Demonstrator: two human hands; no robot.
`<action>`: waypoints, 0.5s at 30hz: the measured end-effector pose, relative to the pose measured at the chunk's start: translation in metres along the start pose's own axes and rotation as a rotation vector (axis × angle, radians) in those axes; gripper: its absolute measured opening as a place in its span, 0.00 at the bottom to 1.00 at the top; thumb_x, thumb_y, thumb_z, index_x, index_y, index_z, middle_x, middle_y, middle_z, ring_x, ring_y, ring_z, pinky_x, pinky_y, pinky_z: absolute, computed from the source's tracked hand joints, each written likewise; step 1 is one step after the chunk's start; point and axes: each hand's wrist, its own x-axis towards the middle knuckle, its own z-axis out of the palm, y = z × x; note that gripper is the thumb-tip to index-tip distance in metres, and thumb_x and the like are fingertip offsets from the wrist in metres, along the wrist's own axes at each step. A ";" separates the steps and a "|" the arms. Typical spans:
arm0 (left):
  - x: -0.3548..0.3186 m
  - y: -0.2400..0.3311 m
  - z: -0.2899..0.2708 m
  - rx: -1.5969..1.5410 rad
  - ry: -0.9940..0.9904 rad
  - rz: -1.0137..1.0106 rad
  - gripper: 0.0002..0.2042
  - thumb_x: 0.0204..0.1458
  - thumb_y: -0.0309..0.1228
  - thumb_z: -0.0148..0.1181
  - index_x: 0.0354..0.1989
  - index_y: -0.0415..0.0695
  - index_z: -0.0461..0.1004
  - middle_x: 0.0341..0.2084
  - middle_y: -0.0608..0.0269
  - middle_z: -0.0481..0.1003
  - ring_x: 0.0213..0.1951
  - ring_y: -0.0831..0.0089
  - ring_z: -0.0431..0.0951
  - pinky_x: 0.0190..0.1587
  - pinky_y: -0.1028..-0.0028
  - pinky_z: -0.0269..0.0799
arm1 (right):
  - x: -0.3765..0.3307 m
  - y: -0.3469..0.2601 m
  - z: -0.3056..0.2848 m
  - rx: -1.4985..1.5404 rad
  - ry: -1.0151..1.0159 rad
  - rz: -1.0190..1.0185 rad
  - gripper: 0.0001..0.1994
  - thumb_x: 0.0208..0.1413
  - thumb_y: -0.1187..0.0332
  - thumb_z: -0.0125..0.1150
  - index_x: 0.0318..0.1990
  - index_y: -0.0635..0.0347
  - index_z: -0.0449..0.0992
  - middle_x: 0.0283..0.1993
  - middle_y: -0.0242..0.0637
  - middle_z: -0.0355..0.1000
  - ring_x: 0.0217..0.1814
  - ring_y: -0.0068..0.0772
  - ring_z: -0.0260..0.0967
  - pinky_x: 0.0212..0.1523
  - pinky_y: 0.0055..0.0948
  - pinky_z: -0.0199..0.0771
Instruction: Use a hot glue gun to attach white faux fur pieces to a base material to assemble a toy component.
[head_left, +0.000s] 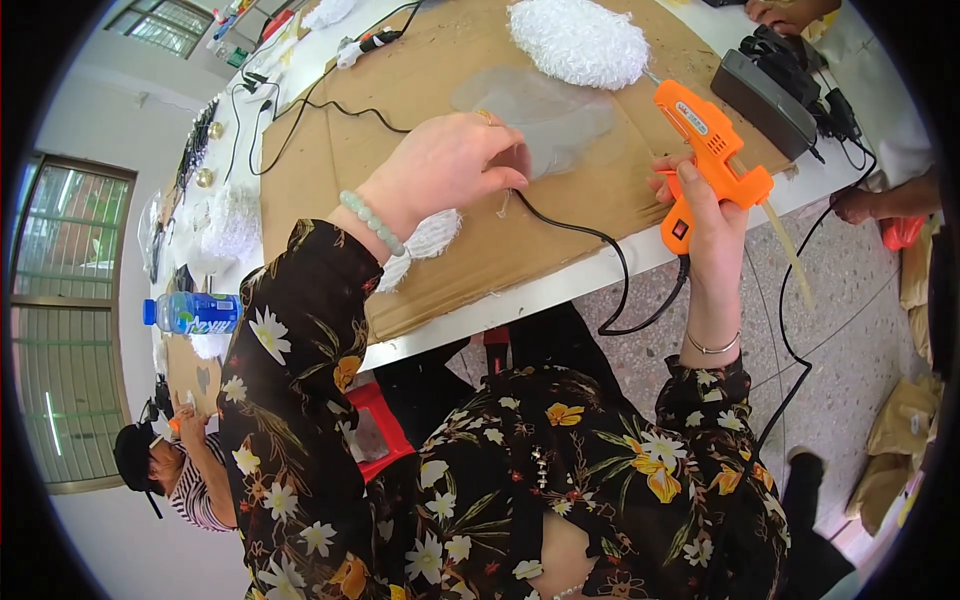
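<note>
My right hand (712,215) is wrapped round the handle of an orange hot glue gun (712,135), its nozzle pointing up and left. A pale glue stick (792,255) juts from its back, and a black cord (622,270) hangs from the grip. My left hand (450,165) hovers over the cardboard (330,190) with fingers curled and thumb close to them; what they pinch, if anything, is hidden. Beyond it lies a translucent grey sheet (545,120). Close to the gun's tip sits a shaggy white oval piece (580,42). Under my left wrist a smaller white piece (430,237) shows partly.
A black power adapter (765,105) with bundled cords lies at the table's right edge. Another glue gun (368,45) rests at the back. Left are a blue-capped bottle (192,312) and white fluffy material (232,225). Other people work at the left and right.
</note>
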 end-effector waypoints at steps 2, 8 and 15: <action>0.004 -0.001 0.004 0.000 -0.010 -0.021 0.08 0.45 0.34 0.61 0.31 0.46 0.75 0.29 0.61 0.75 0.33 0.60 0.75 0.36 0.65 0.71 | 0.000 0.000 -0.002 -0.017 0.002 0.006 0.08 0.56 0.70 0.55 0.38 0.66 0.70 0.29 0.37 0.71 0.34 0.26 0.70 0.41 0.30 0.72; 0.007 0.000 0.002 -0.011 0.043 -0.016 0.07 0.48 0.34 0.56 0.30 0.46 0.77 0.23 0.58 0.75 0.30 0.58 0.75 0.34 0.63 0.70 | 0.000 -0.001 0.001 -0.024 -0.010 -0.012 0.08 0.56 0.70 0.53 0.38 0.67 0.71 0.35 0.41 0.72 0.30 0.24 0.67 0.42 0.34 0.74; 0.015 0.004 0.000 -0.037 0.200 -0.154 0.08 0.47 0.28 0.50 0.28 0.42 0.77 0.18 0.53 0.74 0.24 0.54 0.75 0.31 0.60 0.71 | -0.001 -0.006 0.002 -0.062 0.008 0.002 0.08 0.56 0.70 0.52 0.38 0.67 0.71 0.34 0.41 0.72 0.31 0.25 0.68 0.41 0.33 0.74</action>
